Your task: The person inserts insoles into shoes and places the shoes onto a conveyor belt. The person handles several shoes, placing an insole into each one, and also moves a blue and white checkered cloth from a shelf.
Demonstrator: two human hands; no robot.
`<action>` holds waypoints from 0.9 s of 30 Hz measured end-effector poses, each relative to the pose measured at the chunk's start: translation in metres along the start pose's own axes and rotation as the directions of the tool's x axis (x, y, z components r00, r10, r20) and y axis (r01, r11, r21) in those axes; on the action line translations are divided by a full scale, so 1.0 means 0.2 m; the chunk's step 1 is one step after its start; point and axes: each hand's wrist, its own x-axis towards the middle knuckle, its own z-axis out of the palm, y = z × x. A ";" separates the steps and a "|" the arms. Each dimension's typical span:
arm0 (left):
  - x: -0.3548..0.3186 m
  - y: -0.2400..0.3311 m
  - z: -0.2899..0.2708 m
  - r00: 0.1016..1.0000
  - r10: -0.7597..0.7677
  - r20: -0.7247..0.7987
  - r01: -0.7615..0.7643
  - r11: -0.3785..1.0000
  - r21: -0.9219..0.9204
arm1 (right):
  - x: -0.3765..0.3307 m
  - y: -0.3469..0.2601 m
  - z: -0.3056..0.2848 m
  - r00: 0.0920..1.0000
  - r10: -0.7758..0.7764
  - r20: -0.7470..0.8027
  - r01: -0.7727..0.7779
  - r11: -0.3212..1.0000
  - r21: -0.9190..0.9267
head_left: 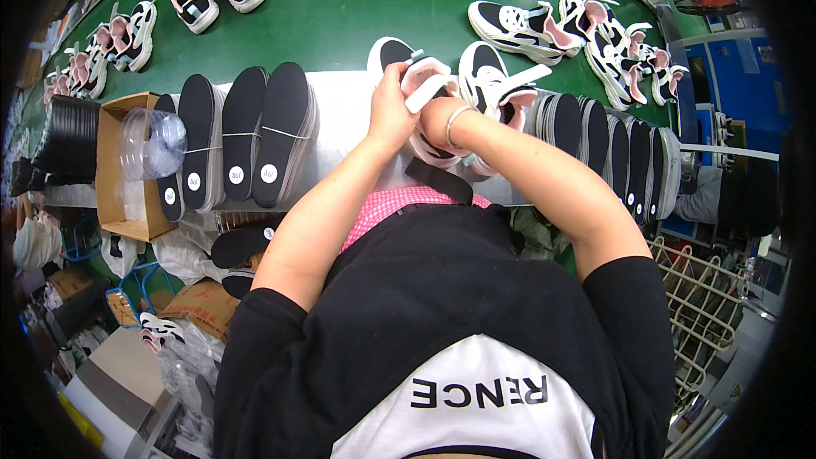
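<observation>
My left hand [393, 112] grips the side of a black and white sneaker [390, 53] with a pink lining, near its raised tongue. My right hand [442, 121], with a bangle at the wrist, reaches into the opening of that sneaker; its fingers are hidden inside. Close on the right stands a second matching sneaker [483, 64], its white strap sticking out to the side. Below the hands a dark flat strip [439, 180] lies at the table's near edge; its kind is unclear.
Stacks of black insoles [285, 115] lie left of the hands, with more insole stacks [592, 136] on the right. An open cardboard box [136, 221] holds clear plastic pieces. Several matching sneakers [518, 30] stand along the green table [340, 0]. A wire rack [697, 314] is at lower right.
</observation>
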 end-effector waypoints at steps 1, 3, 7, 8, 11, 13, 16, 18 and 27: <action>0.01 0.01 0.00 1.000 -0.021 0.015 0.021 1.000 0.004 | 0.02 0.02 -0.01 0.996 -0.062 0.058 0.066 0.996 -0.066; 0.01 0.02 0.00 1.000 -0.011 -0.001 0.011 1.000 0.002 | 0.02 -0.01 -0.09 0.987 -0.118 0.106 0.133 0.979 -0.154; 0.01 -0.01 0.02 0.999 -0.039 -0.005 0.038 0.989 -0.141 | 0.06 0.02 -0.11 0.950 -0.102 0.294 0.141 0.983 -0.114; 0.03 -0.02 0.06 0.999 -0.044 0.003 0.044 0.985 -0.168 | 0.19 0.11 0.05 0.933 -0.027 0.359 0.043 0.998 -0.038; 0.00 -0.17 0.07 0.998 -0.046 0.054 0.058 0.968 -0.243 | -0.01 -0.09 -0.09 0.992 -0.124 0.038 0.129 0.906 -0.404; 0.00 -0.04 0.05 0.995 -0.070 0.065 0.082 0.974 -0.210 | -0.02 -0.11 -0.13 0.999 -0.029 0.017 0.034 0.889 -0.456; 0.00 0.00 0.06 0.999 -0.031 -0.037 0.019 0.957 -0.289 | 0.02 -0.02 -0.05 0.989 -0.019 0.148 0.107 0.783 -0.613; -0.02 0.03 0.03 0.999 0.004 -0.038 -0.010 0.986 -0.164 | 0.07 0.04 0.04 0.974 0.005 0.229 0.164 0.678 -0.716; 0.00 -0.09 0.14 0.973 0.137 -0.184 -0.140 0.990 -0.002 | 0.06 0.09 0.11 0.997 -0.070 -0.038 0.034 0.808 -0.589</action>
